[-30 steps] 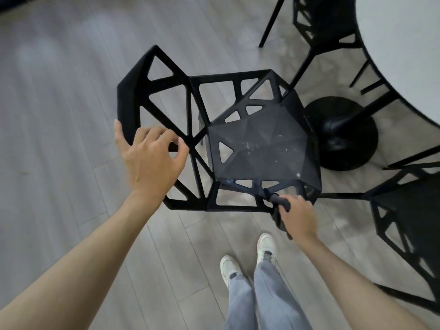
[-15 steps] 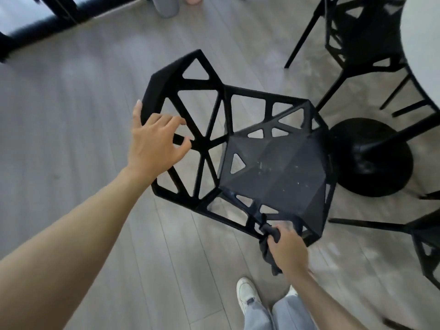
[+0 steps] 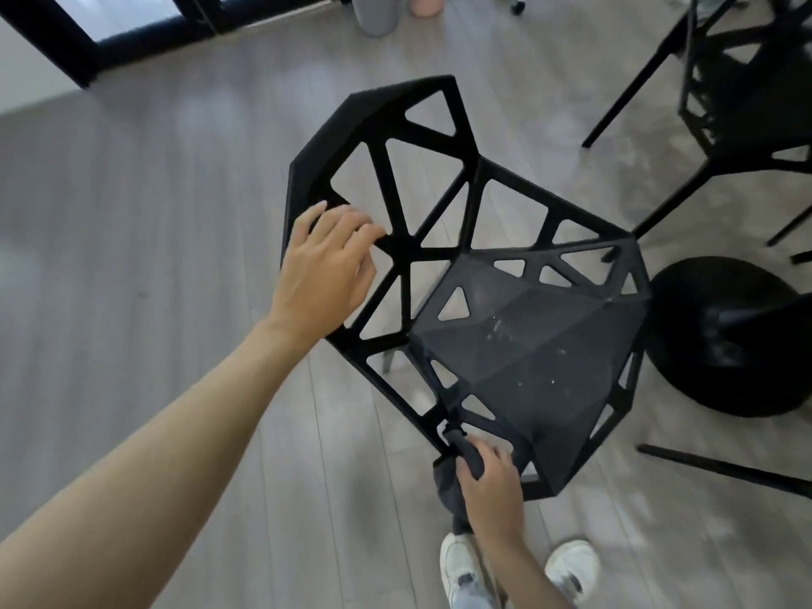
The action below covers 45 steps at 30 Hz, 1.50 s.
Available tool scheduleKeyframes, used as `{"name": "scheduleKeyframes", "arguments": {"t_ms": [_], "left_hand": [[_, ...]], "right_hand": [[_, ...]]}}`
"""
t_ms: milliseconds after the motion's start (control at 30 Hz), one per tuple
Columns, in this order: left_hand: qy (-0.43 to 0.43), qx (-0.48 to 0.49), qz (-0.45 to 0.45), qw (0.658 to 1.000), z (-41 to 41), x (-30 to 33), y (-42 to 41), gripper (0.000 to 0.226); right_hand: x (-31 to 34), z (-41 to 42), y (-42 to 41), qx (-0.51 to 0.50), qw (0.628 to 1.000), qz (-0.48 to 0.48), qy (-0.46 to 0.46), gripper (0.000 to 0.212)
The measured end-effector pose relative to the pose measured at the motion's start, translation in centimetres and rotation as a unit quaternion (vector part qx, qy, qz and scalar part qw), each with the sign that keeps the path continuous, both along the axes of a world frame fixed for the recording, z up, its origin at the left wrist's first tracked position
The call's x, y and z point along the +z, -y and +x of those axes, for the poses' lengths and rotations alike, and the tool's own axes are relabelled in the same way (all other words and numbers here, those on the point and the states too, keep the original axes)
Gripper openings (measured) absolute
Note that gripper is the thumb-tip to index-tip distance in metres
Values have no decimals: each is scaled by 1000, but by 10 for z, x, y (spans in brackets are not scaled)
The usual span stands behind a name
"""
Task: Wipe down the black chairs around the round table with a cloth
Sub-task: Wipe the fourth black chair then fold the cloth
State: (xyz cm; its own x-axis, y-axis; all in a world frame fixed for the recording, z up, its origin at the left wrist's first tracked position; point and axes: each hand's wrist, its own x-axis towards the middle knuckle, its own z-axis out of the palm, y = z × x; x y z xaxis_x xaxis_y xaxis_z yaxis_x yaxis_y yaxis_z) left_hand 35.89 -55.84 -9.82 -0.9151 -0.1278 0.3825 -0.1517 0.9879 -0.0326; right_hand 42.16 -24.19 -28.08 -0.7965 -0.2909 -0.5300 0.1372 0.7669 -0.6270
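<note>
In the head view, the left hand [image 3: 327, 274] is being held over the backrest of a black plastic chair with an open lattice of triangular cut-outs [image 3: 444, 252]. Its fingers are loosely bent, and the fingertips [image 3: 373, 232] are being rested on one of the backrest struts; whether the strut is actually being clasped cannot be told, since the fingers' undersides are hidden. The right hand [image 3: 494, 490] is being curled round a dark grey soft cloth [image 3: 457, 470], which is being gripped in a bunch at the near front corner of the chair's seat, the cloth touching the frame edge there while its loose end is hanging below the hand.

The seat [image 3: 540, 345] is being shown as a faceted, matte surface of flat angled planes, with pale specks and smudges scattered over its middle. The backrest is being formed of thick, smooth bars meeting at a central node, with the floor visible through the gaps.

A second black chair of the same angular build [image 3: 742, 103] is being seen at the upper right, well apart from the first. A round black table base [image 3: 720, 340] is lying just beside the seat's far right edge. The floor of grey wood-grain planks [image 3: 132, 257] is running beneath everything, and two white shoes [image 3: 461, 564] are being seen at the bottom edge.
</note>
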Motion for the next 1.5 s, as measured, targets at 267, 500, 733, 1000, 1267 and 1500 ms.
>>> {"name": "scheduleKeyframes", "arguments": {"t_ms": [267, 500, 733, 1000, 1267, 1500], "left_hand": [[55, 52, 142, 987, 64, -111, -96, 24], [-54, 277, 266, 922, 29, -154, -112, 45], [-129, 307, 202, 921, 21, -176, -116, 35], [-104, 323, 203, 919, 23, -175, -117, 34], [-74, 344, 178, 919, 21, -175, -119, 35], [-103, 333, 180, 920, 23, -178, -119, 34]], "right_hand": [[10, -32, -7, 78, 995, -58, -27, 23], [-26, -104, 57, 150, 974, -38, -166, 27], [-83, -139, 151, 229, 945, -108, -209, 24], [-84, -119, 72, 279, 927, -47, -248, 29], [-87, -143, 121, 289, 922, -96, -241, 24], [-96, -127, 127, 263, 922, -88, -269, 27]]}}
